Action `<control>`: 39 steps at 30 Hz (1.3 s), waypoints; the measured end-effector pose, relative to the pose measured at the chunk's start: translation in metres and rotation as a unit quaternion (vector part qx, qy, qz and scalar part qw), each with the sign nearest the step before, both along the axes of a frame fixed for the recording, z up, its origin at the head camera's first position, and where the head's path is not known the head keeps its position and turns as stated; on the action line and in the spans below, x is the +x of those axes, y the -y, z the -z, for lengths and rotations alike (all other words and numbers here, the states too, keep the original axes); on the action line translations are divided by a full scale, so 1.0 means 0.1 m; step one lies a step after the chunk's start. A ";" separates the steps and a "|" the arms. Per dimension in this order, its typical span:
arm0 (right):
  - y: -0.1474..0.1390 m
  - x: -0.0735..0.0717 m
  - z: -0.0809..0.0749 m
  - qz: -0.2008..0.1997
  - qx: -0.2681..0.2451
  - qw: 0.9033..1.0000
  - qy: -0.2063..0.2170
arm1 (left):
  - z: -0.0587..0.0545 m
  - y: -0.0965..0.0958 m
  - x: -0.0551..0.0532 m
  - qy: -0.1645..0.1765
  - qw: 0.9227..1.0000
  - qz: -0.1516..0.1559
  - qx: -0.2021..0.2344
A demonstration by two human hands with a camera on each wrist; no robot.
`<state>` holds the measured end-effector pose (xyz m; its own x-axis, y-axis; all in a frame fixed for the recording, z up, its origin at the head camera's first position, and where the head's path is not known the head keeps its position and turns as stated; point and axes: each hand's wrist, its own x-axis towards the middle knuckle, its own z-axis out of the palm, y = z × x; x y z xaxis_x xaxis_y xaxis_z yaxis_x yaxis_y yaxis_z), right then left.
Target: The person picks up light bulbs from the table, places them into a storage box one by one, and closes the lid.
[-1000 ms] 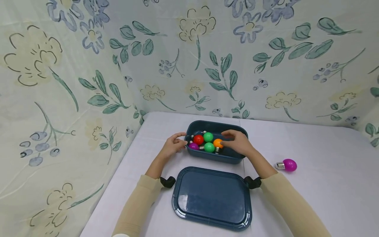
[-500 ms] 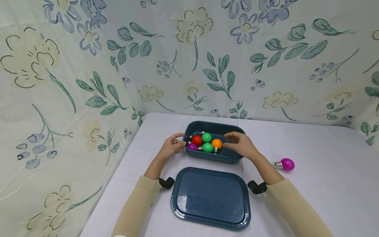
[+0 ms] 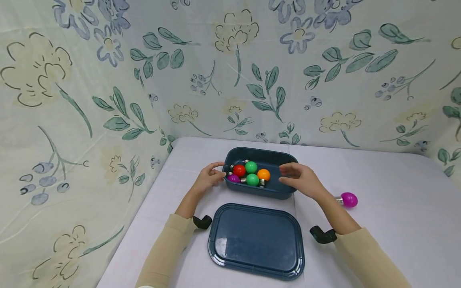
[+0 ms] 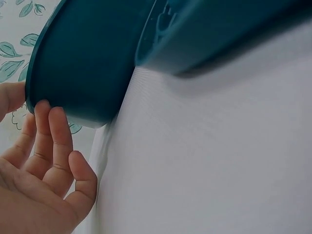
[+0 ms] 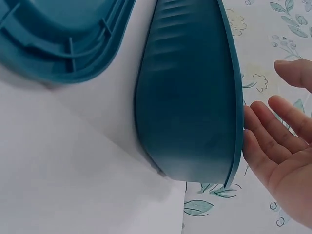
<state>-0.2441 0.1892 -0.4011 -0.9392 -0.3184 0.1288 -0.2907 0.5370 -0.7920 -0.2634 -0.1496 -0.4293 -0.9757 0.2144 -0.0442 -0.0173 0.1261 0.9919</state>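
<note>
A dark blue plastic box (image 3: 266,191) holds several small coloured light bulbs: a red bulb (image 3: 239,170), green bulbs, an orange bulb (image 3: 263,175) and a purple bulb (image 3: 233,179). My left hand (image 3: 206,180) holds the box's left end, thumb and fingertips at the rim; its left wrist view has the fingers (image 4: 61,131) against the outer wall. Over the box's right end, my right hand (image 3: 302,180) is spread with nothing in it, thumb apart from the fingers. The right wrist view puts this hand (image 5: 282,151) beside the rim, its lower fingers overlapping the edge.
The dark blue lid (image 3: 256,240) lies flat in front of the box. A magenta bulb (image 3: 349,200) lies on the white tablecloth (image 3: 392,192) to the right, its metal base partly behind my right forearm. Floral cloth (image 3: 230,72) hangs behind and at the left.
My right hand has let go of the orange bulb and drawn back to the right, its fingers spreading. The bulb stays in the box. My left hand keeps its place.
</note>
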 end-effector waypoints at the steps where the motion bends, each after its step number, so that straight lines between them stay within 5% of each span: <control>1: -0.01 0.02 0.00 0.001 -0.002 1.000 0.000 | 0.00 0.00 0.00 0.001 1.000 0.000 0.000; 39: -0.62 0.46 -0.08 0.077 0.036 0.995 -0.045 | 0.02 -0.01 0.00 0.004 1.000 0.000 0.002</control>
